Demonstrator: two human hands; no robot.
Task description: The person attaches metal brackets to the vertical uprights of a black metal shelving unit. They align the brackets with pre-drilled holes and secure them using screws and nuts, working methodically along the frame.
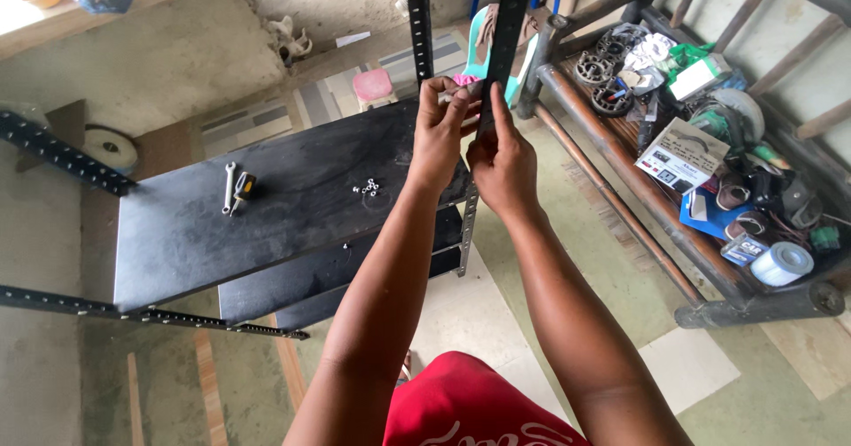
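Head view, nearest first: both forearms reached up from a red shirt (461, 406). Right hand (503, 164) was wrapped around the slotted black upright (507, 29) at the shelf's corner. Left hand (441, 131) pinched something small against that post (probably a bolt; too small to tell). Beyond lay the black shelf board (266, 211), carrying loose nuts (368, 186) and a wrench (229, 187). Farther right, a wooden rack (620, 198) held spare parts.

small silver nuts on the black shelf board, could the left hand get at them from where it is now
Probably yes: the small silver nuts lie bare on the black shelf board, with nothing between them and the left hand, though it would have to let go of the black slotted upright.
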